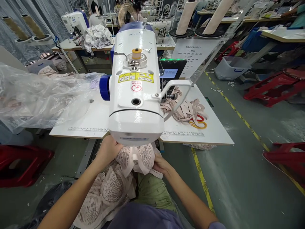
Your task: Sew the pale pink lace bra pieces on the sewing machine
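Below the head of a white sewing machine (136, 121) is a beige lace bra (145, 156), its two cups facing up. My left hand (109, 149) grips the bra's left side, with the fingertips partly hidden under the machine head. On the other side my right hand (160, 163) has its fingers closed on the bra's right edge. More beige lace bras (105, 194) lie heaped on my lap, left of my green trousers (153, 190). The needle area is hidden behind the machine head.
Beige straps (186, 109) and red and yellow-handled scissors (199, 122) lie on the table's right side. A clear plastic bag (47, 95) covers the left side. Red stools (23, 163) stand on the floor at both sides. Thread cones (187, 17) rise behind the machine.
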Demonstrator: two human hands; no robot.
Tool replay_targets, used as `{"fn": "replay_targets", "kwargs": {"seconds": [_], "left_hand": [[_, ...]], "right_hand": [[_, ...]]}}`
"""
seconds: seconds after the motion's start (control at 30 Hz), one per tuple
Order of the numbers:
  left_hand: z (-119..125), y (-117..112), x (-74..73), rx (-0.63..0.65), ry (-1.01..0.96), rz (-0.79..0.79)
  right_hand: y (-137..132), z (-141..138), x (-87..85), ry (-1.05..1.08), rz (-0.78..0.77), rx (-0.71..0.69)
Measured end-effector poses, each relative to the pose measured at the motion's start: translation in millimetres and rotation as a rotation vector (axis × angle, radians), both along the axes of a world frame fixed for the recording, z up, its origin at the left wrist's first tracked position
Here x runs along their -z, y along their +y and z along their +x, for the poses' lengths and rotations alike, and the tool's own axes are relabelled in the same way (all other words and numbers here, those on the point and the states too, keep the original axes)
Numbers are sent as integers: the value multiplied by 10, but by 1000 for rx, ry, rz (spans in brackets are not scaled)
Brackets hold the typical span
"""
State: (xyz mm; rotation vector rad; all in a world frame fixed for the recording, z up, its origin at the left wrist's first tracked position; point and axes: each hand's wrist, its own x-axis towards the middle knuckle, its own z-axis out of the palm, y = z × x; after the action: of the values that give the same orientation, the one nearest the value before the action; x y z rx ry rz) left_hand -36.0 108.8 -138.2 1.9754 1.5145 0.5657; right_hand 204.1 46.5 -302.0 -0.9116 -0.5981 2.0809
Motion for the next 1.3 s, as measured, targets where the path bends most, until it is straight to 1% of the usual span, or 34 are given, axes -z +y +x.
{"fn": "replay_targets", "kwargs": {"seconds": [0.17,0.3,0.4,0.47,0.5,0.53,0.57,0.63,0.67,0.7,0.73,0.77,0.8,0.87,0.9,0.93,0.97,1.0,1.07,1.13,1.2,1.3], "left_hand": [[73,-21,12,-3,-30,32],[28,-24,17,17,32,35],[-27,-120,-24,-1,103,106],[-14,-284,-73,-23,129,222],[19,-397,-102,-19,123,303],[69,-521,-130,8,99,391],[136,-649,-158,64,50,485],[291,-875,-203,242,-45,637],[365,-955,-216,336,-59,663],[424,-1005,-222,413,-44,639],[462,-1026,-219,456,-9,563],[476,-1020,-209,460,39,453],[465,-992,-193,438,82,313],[388,-895,-149,343,95,37],[336,-837,-126,280,72,-68],[284,-777,-103,218,33,-146],[239,-718,-80,159,-19,-190],[206,-661,-57,97,-75,-200],[175,-554,-14,-28,-133,-151],[184,-461,21,-125,-136,-95],[211,-385,38,-165,-154,-84],[244,-304,32,-152,-225,-83]], "right_hand": [[5,145,-40,-26,-32,143],[-6,301,-125,-64,-48,233],[-14,482,-272,-114,-31,357],[-38,578,-441,-172,15,421],[-61,598,-552,-204,58,426],[-92,592,-678,-236,120,403],[-131,559,-817,-270,203,348],[-221,423,-1112,-336,402,139],[-265,333,-1253,-363,502,0],[-303,240,-1379,-377,584,-134],[-330,154,-1485,-385,643,-234],[-344,81,-1566,-395,677,-294],[-342,25,-1620,-406,691,-312],[-293,-36,-1648,-463,695,-264],[-250,-49,-1631,-512,690,-228],[-199,-56,-1599,-571,684,-199],[-144,-62,-1559,-639,682,-175],[-86,-70,-1516,-717,683,-147],[26,-96,-1433,-856,689,-94],[130,-128,-1365,-907,681,-52],[220,-150,-1313,-873,645,-49],[320,-152,-1246,-803,607,-56]]}}
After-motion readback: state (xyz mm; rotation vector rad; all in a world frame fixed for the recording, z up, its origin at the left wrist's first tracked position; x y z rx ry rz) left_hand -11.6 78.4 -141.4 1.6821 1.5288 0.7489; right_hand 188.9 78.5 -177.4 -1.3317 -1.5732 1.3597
